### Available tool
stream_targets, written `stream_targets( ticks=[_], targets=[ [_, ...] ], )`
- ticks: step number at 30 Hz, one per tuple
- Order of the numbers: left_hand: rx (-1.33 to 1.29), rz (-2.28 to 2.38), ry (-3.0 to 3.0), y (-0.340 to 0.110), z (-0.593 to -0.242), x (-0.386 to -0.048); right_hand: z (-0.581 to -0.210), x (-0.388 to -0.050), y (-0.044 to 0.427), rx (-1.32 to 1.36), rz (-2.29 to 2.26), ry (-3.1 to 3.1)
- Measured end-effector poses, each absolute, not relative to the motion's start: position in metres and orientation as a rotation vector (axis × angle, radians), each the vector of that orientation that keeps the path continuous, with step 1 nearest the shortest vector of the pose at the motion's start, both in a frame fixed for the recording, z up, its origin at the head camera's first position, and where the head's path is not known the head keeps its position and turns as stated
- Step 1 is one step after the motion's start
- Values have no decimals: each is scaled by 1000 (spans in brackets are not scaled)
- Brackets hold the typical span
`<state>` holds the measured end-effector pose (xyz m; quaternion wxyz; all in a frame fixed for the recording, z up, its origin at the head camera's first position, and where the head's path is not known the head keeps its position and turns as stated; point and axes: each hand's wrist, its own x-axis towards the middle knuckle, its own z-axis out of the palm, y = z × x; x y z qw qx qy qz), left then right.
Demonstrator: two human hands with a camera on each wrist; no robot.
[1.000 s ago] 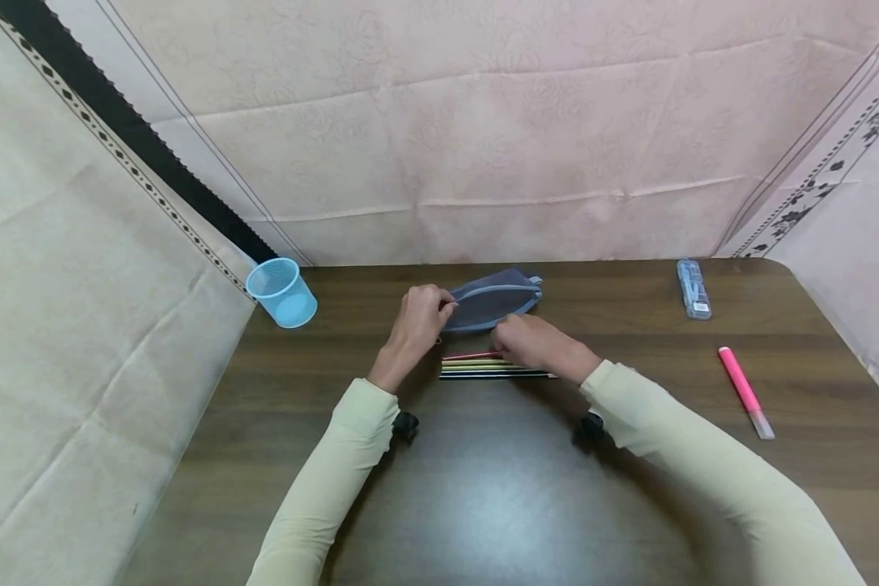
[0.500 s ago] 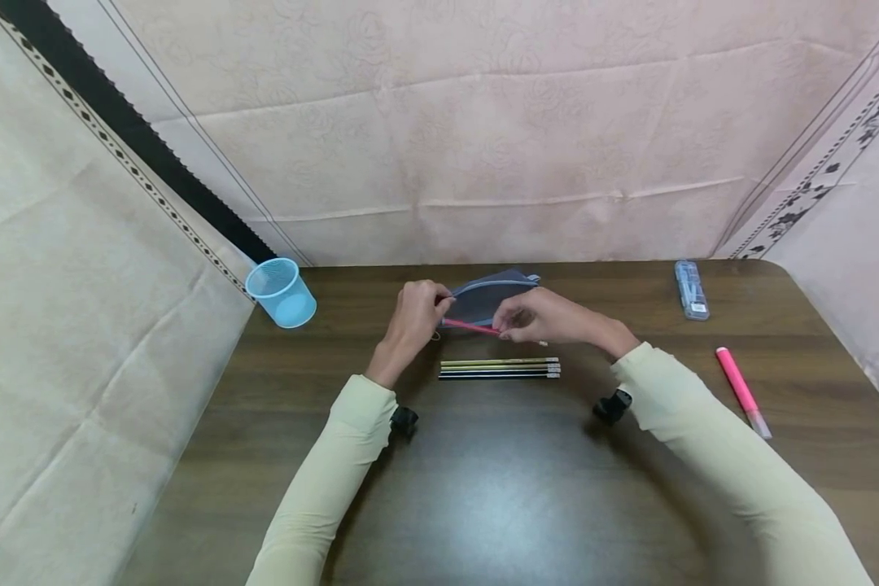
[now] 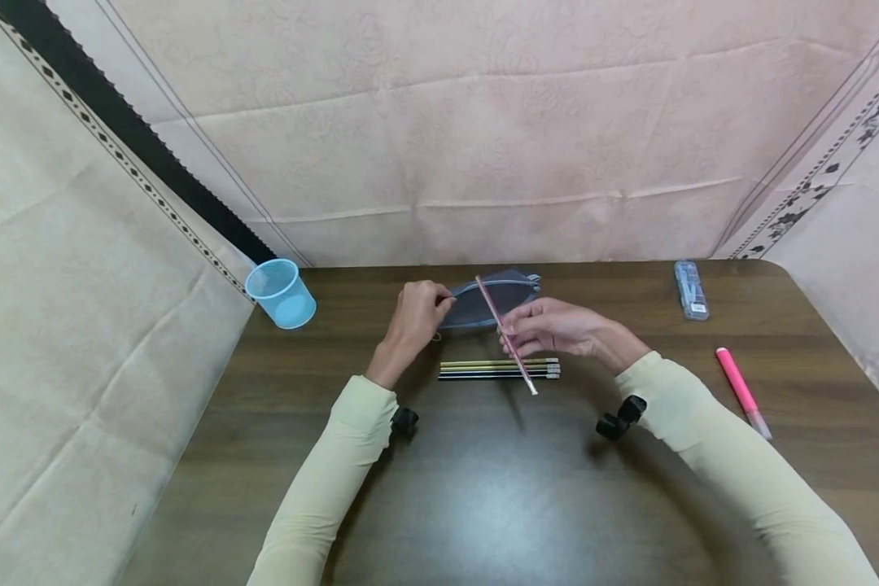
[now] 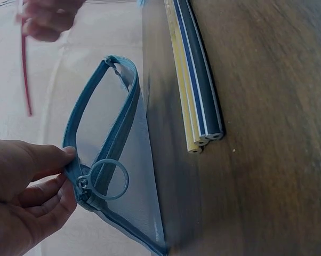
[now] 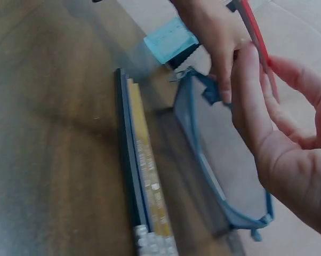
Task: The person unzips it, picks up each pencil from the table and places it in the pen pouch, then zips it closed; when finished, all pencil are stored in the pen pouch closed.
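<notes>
Holding one red pencil (image 3: pixel 492 309) aslant near one unzipped pouch (image 3: pixel 470 311)

Has two hands busy, each gripping one thing. With the left hand (image 3: pixel 413 320), pinches the left end of the pouch's mouth between thumb and fingers, at the back of the bench (image 3: pixel 447 480). With the right hand (image 3: pixel 553 327), grips the single red pencil in the air by thumb and fingers, silvery end slanting down toward the person; in the head view, crosses in front of the pouch with the other end. Shows one ring (image 4: pixel 127 178) on the pouch's zip.

Just in front of the pouch, shows one row of pencils (image 3: pixel 483 373) lying parallel and touching on the bench: apparently four, two yellow-gold and two dark, though hard to count exactly. Has one light-blue cup (image 3: pixel 286 301) at the back left corner. Well apart on the right, shows one pink marker (image 3: pixel 741 387) and, farther back, one blue case (image 3: pixel 692 290).
</notes>
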<state>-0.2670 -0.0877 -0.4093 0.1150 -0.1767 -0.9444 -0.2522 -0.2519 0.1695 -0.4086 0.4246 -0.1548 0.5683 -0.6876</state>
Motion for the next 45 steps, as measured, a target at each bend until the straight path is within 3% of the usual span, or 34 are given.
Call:
stream_targets(
  ticks=[5,23,38,45],
  targets=[
    [-503,-736,-2780,-86,-410,-267,-426,-254,163,-216,-1679,1321],
    [-494,-757,-2795,-84,-414,-260,-438,-299,110,577,-2251,1283],
    [-523,-709,-2790,-82,-414,-259,-440,-307,81,680,-2286,1454],
    [-510,-723,-2765,-86,-410,-264,-418,-288,89,598,-2251,1350]
  ],
)
